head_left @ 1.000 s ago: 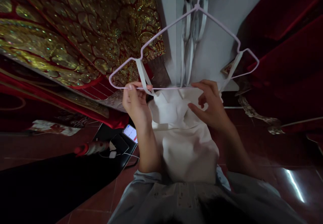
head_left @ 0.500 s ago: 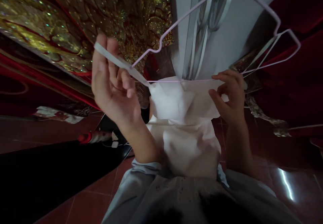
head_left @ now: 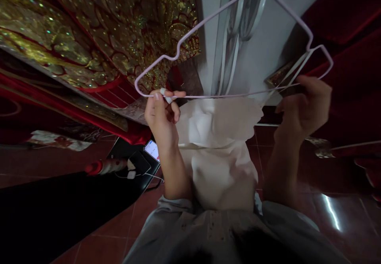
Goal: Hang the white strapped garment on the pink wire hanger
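Observation:
A pale pink clothes hanger (head_left: 220, 10) spans the space before me. Below its bottom bar drapes a white strappy garment (head_left: 226, 121), its lower part reaching toward my body. My left hand (head_left: 163, 117) is closed around the bar near the left end, with a white strap (head_left: 166, 96) looped about its fingers. Over the hanger's right notch runs another thin strap (head_left: 297, 69). At the right end, my right hand (head_left: 306, 105) has its fingers curled at the bar; some fingers are dim and partly hidden.
Gold sequinned red cloth (head_left: 119, 26) hangs at upper left, dark red cloth (head_left: 354, 73) at right. A black table (head_left: 74, 204) on the left bears a lit phone (head_left: 152, 150), a red-capped bottle (head_left: 104, 166) and a white charger (head_left: 131, 174). Red tiles (head_left: 306, 176) cover the floor.
My left hand has come down and right, from holding the strap stretched out to gripping the hanger's bar. My right hand has slid right along the bar. The hanger has shifted slightly left.

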{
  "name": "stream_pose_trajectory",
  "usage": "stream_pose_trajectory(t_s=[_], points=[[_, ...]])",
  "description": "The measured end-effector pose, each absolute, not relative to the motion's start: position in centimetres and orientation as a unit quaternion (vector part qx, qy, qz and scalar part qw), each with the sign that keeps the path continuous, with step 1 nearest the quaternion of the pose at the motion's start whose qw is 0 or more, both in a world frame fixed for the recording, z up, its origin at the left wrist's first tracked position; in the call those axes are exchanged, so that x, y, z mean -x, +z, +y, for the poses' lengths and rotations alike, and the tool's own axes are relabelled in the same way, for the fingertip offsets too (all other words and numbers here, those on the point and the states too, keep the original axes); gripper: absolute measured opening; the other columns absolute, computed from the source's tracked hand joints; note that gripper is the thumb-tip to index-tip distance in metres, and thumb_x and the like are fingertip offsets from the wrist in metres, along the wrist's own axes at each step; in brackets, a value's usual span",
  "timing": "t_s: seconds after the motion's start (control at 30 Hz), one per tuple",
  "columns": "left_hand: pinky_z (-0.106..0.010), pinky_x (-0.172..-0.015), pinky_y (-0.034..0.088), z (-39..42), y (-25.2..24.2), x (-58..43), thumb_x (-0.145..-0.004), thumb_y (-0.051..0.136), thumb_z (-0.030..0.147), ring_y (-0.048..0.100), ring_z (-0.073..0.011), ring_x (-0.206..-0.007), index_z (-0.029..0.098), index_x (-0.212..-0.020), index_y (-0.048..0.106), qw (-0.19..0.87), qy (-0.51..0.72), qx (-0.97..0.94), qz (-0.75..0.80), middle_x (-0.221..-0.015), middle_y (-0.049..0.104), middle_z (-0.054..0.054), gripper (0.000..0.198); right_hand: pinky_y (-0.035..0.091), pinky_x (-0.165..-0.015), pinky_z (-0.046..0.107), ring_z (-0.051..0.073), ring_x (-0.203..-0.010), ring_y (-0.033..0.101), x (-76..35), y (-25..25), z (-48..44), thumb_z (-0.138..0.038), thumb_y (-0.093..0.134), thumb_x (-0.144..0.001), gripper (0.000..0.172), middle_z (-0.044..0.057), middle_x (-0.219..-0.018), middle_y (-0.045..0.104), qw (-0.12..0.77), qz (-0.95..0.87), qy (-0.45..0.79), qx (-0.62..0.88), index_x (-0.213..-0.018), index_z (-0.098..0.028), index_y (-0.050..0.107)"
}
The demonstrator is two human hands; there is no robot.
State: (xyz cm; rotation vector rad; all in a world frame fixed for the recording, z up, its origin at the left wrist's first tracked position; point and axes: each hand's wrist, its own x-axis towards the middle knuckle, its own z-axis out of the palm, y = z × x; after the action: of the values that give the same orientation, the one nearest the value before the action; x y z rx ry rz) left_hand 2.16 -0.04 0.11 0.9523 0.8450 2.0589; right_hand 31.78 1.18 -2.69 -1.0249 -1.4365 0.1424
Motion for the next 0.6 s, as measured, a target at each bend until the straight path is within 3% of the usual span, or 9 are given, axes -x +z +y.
stream_pose_trajectory(t_s=[0.07,0.13,0.23,0.3,0.37,0.47,0.53,0.6], points=[[-0.026,-0.043,0.02,-0.1,-0.3,-2.0,-0.107,0.076,0.051,0.032,-0.0074,-0.045,0.021,-0.085,0.071,0.36,0.79,-0.371,0.331,-0.088,0.083,-0.005,0.037,0.039,-0.055,0.027,0.008,-0.063,0.05,-32.9,-1.9,1.8,-0.024,0.068,-0.095,0.04,0.008,-0.125,0.075,0.68,-0.577,0.05,0.45,-0.134,-0.03,0.078],[-0.026,-0.044,0.021,0.0,-0.7,-2.0,-0.107,0.075,0.052,0.031,-0.0076,-0.046,0.022,-0.087,0.07,0.368,0.789,-0.364,0.333,-0.089,0.082,-0.004,0.037,0.038,-0.055,0.026,0.005,-0.056,0.044,-33.1,-0.7,2.2,-0.015,0.067,-0.089,0.032,0.004,-0.102,0.08,0.659,-0.576,0.088,0.476,-0.115,-0.025,0.084],[-0.026,-0.044,0.019,0.2,-0.9,-2.2,-0.109,0.073,0.052,0.029,-0.0075,-0.045,0.022,-0.085,0.067,0.368,0.789,-0.354,0.341,-0.086,0.081,-0.004,0.039,0.052,-0.066,0.028,0.01,-0.065,0.064,-32.3,1.3,2.4,-0.009,0.066,-0.087,0.022,0.004,-0.085,0.08,0.635,-0.598,0.111,0.477,-0.092,-0.019,0.084],[-0.025,-0.043,0.016,0.4,-0.8,-2.4,-0.11,0.072,0.051,0.027,-0.0072,-0.045,0.021,-0.084,0.065,0.367,0.789,-0.35,0.347,-0.083,0.08,-0.004,0.04,0.062,-0.077,0.033,0.017,-0.083,0.079,-31.7,2.3,2.8,-0.008,0.07,-0.088,0.022,0.007,-0.093,0.084,0.651,-0.61,0.111,0.437,-0.098,-0.018,0.087],[-0.025,-0.043,0.015,0.6,-0.8,-2.4,-0.111,0.071,0.049,0.026,-0.0068,-0.044,0.021,-0.083,0.064,0.37,0.789,-0.349,0.344,-0.082,0.08,-0.005,0.04,0.066,-0.08,0.036,0.026,-0.106,0.084,-31.9,2.6,3.8,-0.012,0.077,-0.088,0.033,0.01,-0.111,0.086,0.675,-0.615,0.097,0.396,-0.119,-0.02,0.087],[-0.023,-0.042,0.016,0.7,-0.8,-2.1,-0.113,0.068,0.05,0.026,-0.0062,-0.043,0.02,-0.084,0.063,0.371,0.789,-0.349,0.344,-0.083,0.081,-0.004,0.042,0.063,-0.074,0.032,0.038,-0.141,0.074,-34.4,1.4,6.1,-0.023,0.085,-0.086,0.06,0.012,-0.146,0.077,0.699,-0.606,0.044,0.378,-0.146,-0.028,0.076],[-0.023,-0.041,0.018,0.8,-0.9,-1.9,-0.113,0.068,0.052,0.027,-0.006,-0.043,0.02,-0.084,0.062,0.371,0.786,-0.354,0.345,-0.082,0.08,-0.003,0.043,0.059,-0.072,0.03,0.043,-0.157,0.061,-37.1,-0.3,7.6,-0.033,0.087,-0.086,0.073,0.012,-0.167,0.061,0.707,-0.599,0.018,0.375,-0.156,-0.033,0.066],[-0.022,-0.041,0.021,0.8,-1.0,-1.6,-0.112,0.07,0.054,0.028,-0.0058,-0.043,0.02,-0.086,0.062,0.366,0.788,-0.363,0.337,-0.083,0.08,-0.002,0.043,0.06,-0.08,0.035,0.043,-0.163,0.054,-39.6,-2.1,8.6,-0.046,0.087,-0.087,0.074,0.009,-0.169,0.054,0.73,-0.585,-0.001,0.352,-0.156,-0.036,0.062]])
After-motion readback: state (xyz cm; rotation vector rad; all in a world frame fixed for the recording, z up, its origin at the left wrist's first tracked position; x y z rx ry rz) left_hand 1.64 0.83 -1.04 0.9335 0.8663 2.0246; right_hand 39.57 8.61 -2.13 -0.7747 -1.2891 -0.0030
